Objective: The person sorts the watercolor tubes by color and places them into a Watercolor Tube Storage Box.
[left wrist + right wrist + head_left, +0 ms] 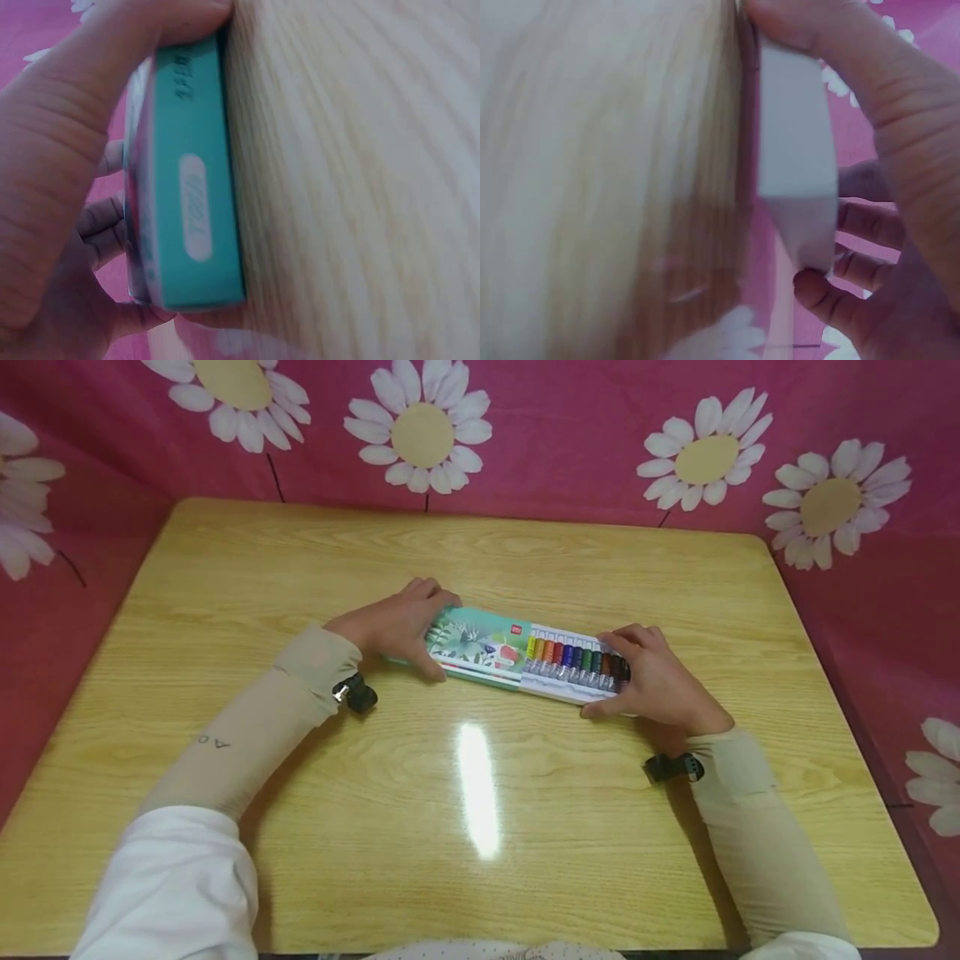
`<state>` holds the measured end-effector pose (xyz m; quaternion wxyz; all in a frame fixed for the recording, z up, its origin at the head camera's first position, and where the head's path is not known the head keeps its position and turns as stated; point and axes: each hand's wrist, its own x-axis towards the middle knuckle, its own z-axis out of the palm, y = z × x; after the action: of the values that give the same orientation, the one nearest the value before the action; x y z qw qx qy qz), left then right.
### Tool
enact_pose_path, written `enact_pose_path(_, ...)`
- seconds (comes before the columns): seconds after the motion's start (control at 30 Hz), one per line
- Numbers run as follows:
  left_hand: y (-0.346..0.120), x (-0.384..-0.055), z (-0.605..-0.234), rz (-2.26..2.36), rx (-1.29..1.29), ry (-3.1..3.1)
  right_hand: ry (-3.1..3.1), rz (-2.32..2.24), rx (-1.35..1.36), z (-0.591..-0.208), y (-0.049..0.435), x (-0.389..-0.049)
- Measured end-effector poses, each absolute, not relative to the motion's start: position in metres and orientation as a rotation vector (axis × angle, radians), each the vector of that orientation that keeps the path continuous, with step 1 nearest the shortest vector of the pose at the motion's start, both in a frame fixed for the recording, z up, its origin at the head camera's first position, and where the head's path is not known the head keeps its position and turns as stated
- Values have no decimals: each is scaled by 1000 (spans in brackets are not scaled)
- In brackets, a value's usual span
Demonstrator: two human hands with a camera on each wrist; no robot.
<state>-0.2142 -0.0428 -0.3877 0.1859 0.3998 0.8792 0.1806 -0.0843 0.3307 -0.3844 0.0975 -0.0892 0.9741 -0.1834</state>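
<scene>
A flat teal paint box sleeve [480, 639] with a leaf and fruit picture lies across the middle of the table. Its white inner tray [558, 687] sticks out on the right, showing a row of paint tubes [576, 662] running from yellow to black. My left hand [401, 625] grips the sleeve's left end, thumb on the near side and fingers on the far side. With the thumb near and the fingers beyond, my right hand [654, 681] grips the tray's right end. The sleeve's teal side [196, 195] and the tray's white wall [795, 127] show close up in the wrist views.
The wood-grain table [360, 827] has a bright light reflection [477, 789] in front of the box. A pink cloth [570, 435] with white daisies stands behind the table and at its sides. Small black cameras [360, 693] are strapped to both wrists.
</scene>
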Motion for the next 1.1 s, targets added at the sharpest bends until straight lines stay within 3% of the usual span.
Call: enact_pose_path(1.1,-21,-197,-389,416,1163,2534,2888,-542,-386,-388,303,-98)
